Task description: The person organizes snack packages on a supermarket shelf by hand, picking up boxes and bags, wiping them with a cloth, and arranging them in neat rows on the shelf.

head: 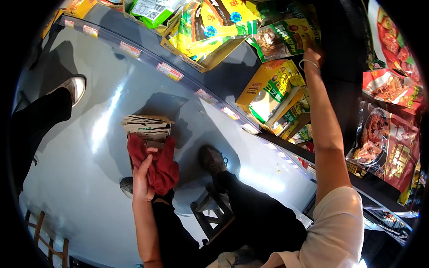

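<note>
My left hand is closed on a crumpled dark red cloth. Just beyond the cloth, an open cardboard box holds a row of upright flat packets. My right hand, with a bracelet at its wrist, reaches to the back of the shelf beside a green and yellow food packet; its fingers lie in shadow, so its grip cannot be told. Below that packet stands an open yellow carton of green and yellow packets. To its left, another carton holds yellow packets.
A shelf edge with price tags runs diagonally across. Red food packets are at the right. A black stool stands by my legs. Another person's leg and shoe are at the left, above a wooden stool.
</note>
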### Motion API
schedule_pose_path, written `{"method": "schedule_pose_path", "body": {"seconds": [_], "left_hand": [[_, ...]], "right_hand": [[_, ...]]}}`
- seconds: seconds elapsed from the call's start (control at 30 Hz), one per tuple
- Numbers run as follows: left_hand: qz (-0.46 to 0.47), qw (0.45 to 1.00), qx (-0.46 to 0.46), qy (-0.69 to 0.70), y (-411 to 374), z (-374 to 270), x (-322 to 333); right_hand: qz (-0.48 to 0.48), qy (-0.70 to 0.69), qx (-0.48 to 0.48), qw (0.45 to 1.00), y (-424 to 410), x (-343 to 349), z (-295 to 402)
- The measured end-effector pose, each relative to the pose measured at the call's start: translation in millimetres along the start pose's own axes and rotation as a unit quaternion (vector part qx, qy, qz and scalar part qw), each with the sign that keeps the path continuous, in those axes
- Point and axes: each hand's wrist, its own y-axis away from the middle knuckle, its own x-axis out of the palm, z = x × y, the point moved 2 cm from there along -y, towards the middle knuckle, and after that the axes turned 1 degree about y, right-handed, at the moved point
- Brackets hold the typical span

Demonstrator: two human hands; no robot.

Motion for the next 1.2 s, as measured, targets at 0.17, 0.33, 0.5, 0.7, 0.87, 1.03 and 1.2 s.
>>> {"method": "schedule_pose_path", "body": {"seconds": [0.17,0.33,0.5,0.7,0.87,1.03,1.2], "left_hand": [[0.025,0.999,0.012,0.018,2.4,-1.1,1.7],[0.008,0.999,0.019,0.032,6.0,-9.8,-11.8],[-0.003,0.997,0.031,0.072,11.3,-14.1,-27.9],[-0.012,0.996,0.025,0.083,10.3,-7.8,-29.0],[-0.018,0.997,0.018,0.069,9.2,-5.6,-28.2],[-0.019,0.997,0.017,0.072,5.3,-5.8,-26.6],[0.007,0.997,0.0,0.071,4.1,-6.0,-25.3]], "right_hand": [[-0.071,-0.143,0.046,0.986,20.0,-83.5,26.0],[-0.09,-0.216,-0.059,0.971,108.4,-176.3,46.4],[0.067,-0.259,-0.063,0.962,188.6,-237.3,39.8],[0.239,-0.215,-0.181,0.929,269.8,-220.7,63.8],[0.353,-0.304,-0.162,0.87,325.9,-152.3,85.0],[0.458,-0.298,-0.027,0.837,359.5,-82.0,93.7],[0.479,-0.35,0.069,0.802,372.1,-53.4,63.3]]}}
